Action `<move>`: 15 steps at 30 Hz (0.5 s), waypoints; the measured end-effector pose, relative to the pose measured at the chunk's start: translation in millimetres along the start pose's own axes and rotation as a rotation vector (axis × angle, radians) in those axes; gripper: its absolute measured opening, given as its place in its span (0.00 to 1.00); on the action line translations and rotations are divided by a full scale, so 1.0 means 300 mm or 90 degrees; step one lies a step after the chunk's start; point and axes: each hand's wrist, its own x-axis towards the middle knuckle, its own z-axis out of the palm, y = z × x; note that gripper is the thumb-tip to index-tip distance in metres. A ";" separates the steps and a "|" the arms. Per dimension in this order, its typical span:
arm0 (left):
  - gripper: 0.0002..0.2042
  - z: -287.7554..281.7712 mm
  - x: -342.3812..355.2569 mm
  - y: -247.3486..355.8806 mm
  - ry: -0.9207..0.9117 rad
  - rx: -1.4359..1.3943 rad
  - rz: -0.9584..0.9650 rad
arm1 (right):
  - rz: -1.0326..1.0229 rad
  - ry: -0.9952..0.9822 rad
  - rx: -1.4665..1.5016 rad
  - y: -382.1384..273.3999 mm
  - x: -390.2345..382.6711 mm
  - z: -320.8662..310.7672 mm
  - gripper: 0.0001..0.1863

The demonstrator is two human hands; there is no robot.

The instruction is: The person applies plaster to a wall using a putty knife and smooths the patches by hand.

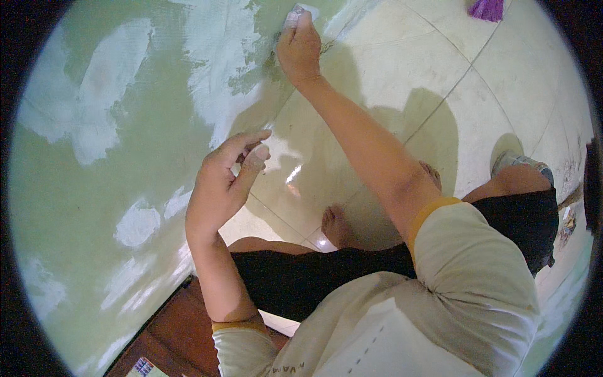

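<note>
My right hand (299,55) reaches far ahead, low beside the green wall (163,119). Its fingers are closed around a small, flat whitish piece (306,10), whose kind I cannot make out. That piece is against or very near the base of the wall, close to white filler patches (217,50). Nearer to me, my left hand (221,182) hangs in front of the wall with its fingers loosely bent. A gap shows between thumb and forefinger, and nothing is visible in it. White dust marks the thumb tip.
Pale floor tiles (402,69) meet the wall along a slanting line. A bare foot (336,226) rests on them below me. Brown wooden furniture (169,333) stands against the wall at lower left. Something purple and fringed (485,9) lies at the far right.
</note>
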 end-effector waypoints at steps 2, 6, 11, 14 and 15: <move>0.13 0.002 0.009 0.023 0.006 -0.003 0.007 | -0.039 0.045 -0.013 0.056 -0.007 0.011 0.18; 0.13 0.018 0.010 0.011 -0.010 0.004 0.009 | 0.140 0.017 -0.011 0.128 -0.042 -0.011 0.17; 0.13 -0.010 -0.034 0.001 0.002 0.013 -0.002 | 0.122 -0.042 0.030 -0.008 -0.027 -0.013 0.19; 0.13 -0.003 0.008 0.012 0.010 -0.002 0.030 | 0.037 0.046 -0.059 0.152 -0.109 0.037 0.19; 0.13 0.010 0.025 0.003 0.006 -0.002 0.043 | 0.108 0.031 -0.063 0.208 -0.127 0.048 0.20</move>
